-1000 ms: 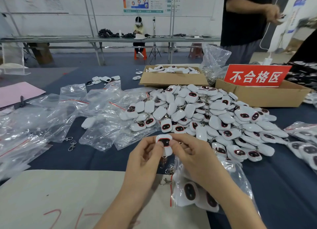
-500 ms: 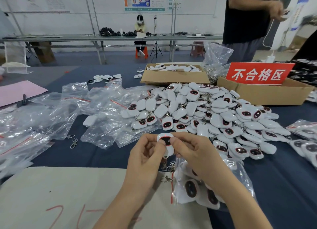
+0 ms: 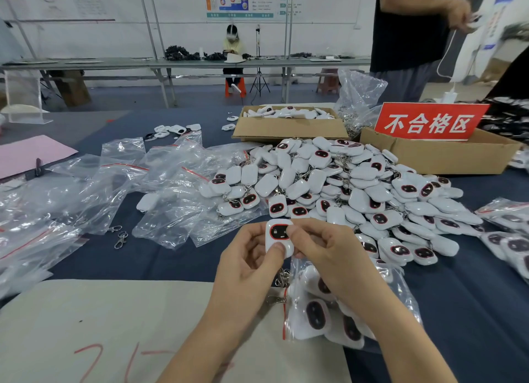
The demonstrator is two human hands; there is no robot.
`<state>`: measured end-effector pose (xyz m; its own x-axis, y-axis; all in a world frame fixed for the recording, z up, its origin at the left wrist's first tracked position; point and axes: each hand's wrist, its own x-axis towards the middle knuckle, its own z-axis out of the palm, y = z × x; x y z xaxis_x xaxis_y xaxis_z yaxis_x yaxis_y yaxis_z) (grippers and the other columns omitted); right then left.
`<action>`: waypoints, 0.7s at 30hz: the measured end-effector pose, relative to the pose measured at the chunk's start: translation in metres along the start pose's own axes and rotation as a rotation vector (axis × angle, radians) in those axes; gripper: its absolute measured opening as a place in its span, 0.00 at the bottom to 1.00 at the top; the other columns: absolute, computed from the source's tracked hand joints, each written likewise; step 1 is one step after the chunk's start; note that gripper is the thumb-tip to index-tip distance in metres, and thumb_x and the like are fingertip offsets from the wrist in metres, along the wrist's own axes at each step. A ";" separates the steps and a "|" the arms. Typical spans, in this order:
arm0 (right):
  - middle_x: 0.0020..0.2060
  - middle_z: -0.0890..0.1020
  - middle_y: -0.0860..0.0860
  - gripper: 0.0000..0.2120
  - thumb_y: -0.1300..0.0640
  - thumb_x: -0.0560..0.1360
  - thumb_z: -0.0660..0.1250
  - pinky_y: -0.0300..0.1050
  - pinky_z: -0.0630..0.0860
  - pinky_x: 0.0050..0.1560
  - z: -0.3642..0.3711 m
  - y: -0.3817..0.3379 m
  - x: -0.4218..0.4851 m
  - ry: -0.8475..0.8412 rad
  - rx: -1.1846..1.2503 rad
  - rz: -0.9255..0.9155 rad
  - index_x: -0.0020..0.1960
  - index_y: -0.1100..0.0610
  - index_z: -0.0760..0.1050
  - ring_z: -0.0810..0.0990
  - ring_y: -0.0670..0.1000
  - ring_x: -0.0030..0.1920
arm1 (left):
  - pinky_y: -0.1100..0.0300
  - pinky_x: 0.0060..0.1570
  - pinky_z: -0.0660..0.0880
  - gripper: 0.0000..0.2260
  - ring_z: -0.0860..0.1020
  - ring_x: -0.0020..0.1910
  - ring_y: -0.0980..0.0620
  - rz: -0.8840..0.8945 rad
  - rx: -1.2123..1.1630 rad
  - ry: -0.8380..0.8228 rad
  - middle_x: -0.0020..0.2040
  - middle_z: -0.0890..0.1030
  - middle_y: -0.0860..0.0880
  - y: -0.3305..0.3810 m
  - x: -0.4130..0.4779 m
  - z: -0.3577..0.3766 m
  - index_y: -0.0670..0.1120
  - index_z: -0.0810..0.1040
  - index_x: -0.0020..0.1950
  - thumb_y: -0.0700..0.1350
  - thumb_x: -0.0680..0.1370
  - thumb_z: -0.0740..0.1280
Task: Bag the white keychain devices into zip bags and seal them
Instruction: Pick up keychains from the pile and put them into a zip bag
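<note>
Since a second ago my left thumb has slid from the screen's upper corner down onto the lower face of the keychain device (image 3: pixel 277 233), so the dark screen is uncovered, while the device sits at about the same spot above the table edge. My left hand (image 3: pixel 246 265) holds it with the thumb on the front and the fingers curled behind, and my right hand (image 3: pixel 329 253) pinches its upper right edge between thumb and forefinger, so both are closed on this one piece. It hangs just above the mouth of a part-filled zip bag (image 3: pixel 315 319) that lies under my right forearm, with the big pile of devices (image 3: pixel 357 187) beyond it and loose empty zip bags (image 3: pixel 171 182) to the left. I judge the shell to be light, rigid and glossy, so likely slippery. I would grip it by the side edges, not the screen. Its metal clip (image 3: pixel 282 278) dangles below and could snag the bag's thin, floppy film, so feeding the clip in first seems wise. The device is a white rounded rectangle with a black screen, a red rim and two small pale marks showing on the screen
</note>
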<state>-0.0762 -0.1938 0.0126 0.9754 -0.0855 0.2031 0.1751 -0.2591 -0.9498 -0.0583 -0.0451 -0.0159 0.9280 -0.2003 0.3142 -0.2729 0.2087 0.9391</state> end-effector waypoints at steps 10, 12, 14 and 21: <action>0.38 0.86 0.42 0.08 0.55 0.79 0.68 0.30 0.76 0.42 0.001 -0.001 0.000 0.000 0.029 -0.002 0.48 0.43 0.83 0.82 0.39 0.38 | 0.68 0.44 0.76 0.09 0.78 0.40 0.59 -0.037 0.034 -0.009 0.43 0.84 0.53 -0.001 0.003 -0.004 0.50 0.82 0.53 0.36 0.78 0.71; 0.38 0.86 0.43 0.08 0.54 0.79 0.68 0.30 0.76 0.42 0.000 -0.001 0.000 0.003 0.033 -0.001 0.47 0.43 0.83 0.82 0.39 0.37 | 0.66 0.46 0.77 0.09 0.80 0.42 0.58 -0.051 0.023 -0.011 0.44 0.85 0.52 0.000 0.002 -0.004 0.48 0.82 0.54 0.35 0.78 0.70; 0.37 0.86 0.42 0.08 0.54 0.79 0.68 0.29 0.75 0.41 0.000 -0.001 0.001 0.002 0.039 -0.003 0.47 0.43 0.82 0.82 0.39 0.37 | 0.66 0.48 0.78 0.08 0.81 0.43 0.58 -0.062 0.017 -0.017 0.45 0.85 0.51 0.000 0.002 -0.004 0.47 0.81 0.54 0.35 0.79 0.70; 0.40 0.86 0.42 0.09 0.55 0.79 0.68 0.31 0.77 0.43 -0.001 0.001 0.001 0.002 0.041 -0.019 0.46 0.41 0.82 0.84 0.41 0.40 | 0.70 0.45 0.76 0.09 0.81 0.42 0.61 -0.056 0.024 -0.029 0.44 0.85 0.54 0.003 0.003 -0.003 0.48 0.81 0.54 0.35 0.79 0.70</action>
<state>-0.0750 -0.1950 0.0126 0.9716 -0.0832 0.2214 0.1987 -0.2206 -0.9549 -0.0556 -0.0417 -0.0122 0.9344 -0.2389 0.2644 -0.2269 0.1732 0.9584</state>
